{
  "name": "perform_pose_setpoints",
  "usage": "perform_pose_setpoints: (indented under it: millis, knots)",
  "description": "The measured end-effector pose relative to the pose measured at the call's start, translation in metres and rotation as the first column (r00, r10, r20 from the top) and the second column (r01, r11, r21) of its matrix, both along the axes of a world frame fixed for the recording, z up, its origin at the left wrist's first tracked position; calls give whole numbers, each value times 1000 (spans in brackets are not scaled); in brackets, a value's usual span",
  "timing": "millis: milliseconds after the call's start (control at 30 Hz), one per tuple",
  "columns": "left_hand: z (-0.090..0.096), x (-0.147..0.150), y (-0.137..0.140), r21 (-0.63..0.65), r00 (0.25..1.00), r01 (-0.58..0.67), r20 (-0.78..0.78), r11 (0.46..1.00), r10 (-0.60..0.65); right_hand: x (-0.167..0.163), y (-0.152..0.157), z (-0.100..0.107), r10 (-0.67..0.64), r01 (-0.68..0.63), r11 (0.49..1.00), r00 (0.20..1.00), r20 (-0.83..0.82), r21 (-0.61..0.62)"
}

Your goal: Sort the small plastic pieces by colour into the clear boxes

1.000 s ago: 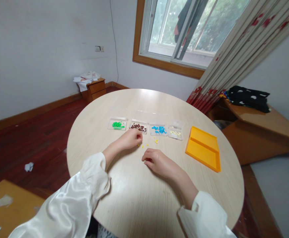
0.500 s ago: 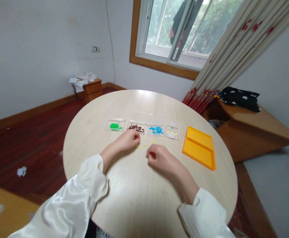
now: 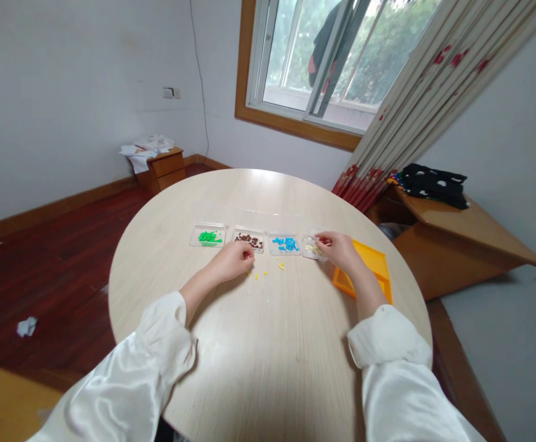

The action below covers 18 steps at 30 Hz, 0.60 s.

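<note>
Just in front of the clear tray of dark brown pieces, my left hand is closed, fingertips together; whatever they hold is too small to make out. Several small yellow pieces lie loose on the table to its right. My right hand reaches over the clear tray of pale yellow pieces, its thumb and fingers drawn together. What is between those fingers is hidden. A clear tray of bright blue pieces sits between the hands, and one of green pieces stands at the far left of the row.
An orange-yellow divided tray lies at the right, partly behind my right forearm. All this rests on a round pale wooden table. Beyond its edge are a tilted brown cabinet and a small drawer unit.
My right hand has moved forward and right, from beside the loose yellow pieces to the tray of pale yellow pieces. My left hand has stayed nearly in place. The view has shifted slightly.
</note>
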State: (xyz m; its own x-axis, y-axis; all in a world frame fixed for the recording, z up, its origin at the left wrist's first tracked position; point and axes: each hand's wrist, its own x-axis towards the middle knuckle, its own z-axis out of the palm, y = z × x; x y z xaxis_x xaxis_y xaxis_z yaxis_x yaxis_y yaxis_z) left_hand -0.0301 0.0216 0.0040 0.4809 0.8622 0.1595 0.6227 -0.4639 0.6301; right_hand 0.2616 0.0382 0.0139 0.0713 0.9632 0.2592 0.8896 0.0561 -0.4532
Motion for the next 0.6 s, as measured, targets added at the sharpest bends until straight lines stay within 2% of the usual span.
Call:
perform_pose_setpoints:
  millis: [100, 167, 200, 267, 367, 467, 600]
  knots:
    - [0, 0, 1, 2, 1000, -9, 3, 1000, 9, -10, -13, 4, 7, -7, 999, 1000, -6, 45]
    - [1, -1, 1, 1, 1000, -17, -2, 1000, 17, -27, -30, 9, 71, -69, 996, 997, -41, 48]
    - [2, -1, 1, 0, 1000, -23, -8, 1000, 23, -39, -41, 10, 148, -147, 989, 987, -67, 21]
    - [4, -1, 0, 0, 999, -39, -17, 999, 39, -62, -66, 10, 330, -344, 934, 935, -133, -99]
    - [6, -2, 0, 10, 998, -66, -21, 998, 67, -91, -98, 3, 470, -497, 848, 866, -172, -184]
    - [5, -2, 1, 12, 996, -89, -21, 996, 89, -104, -115, -7, 523, -549, 815, 834, -176, -186]
    - [2, -3, 2, 8, 993, -108, -43, 994, 108, -108, -118, -19, 552, -571, 812, 819, -156, -120]
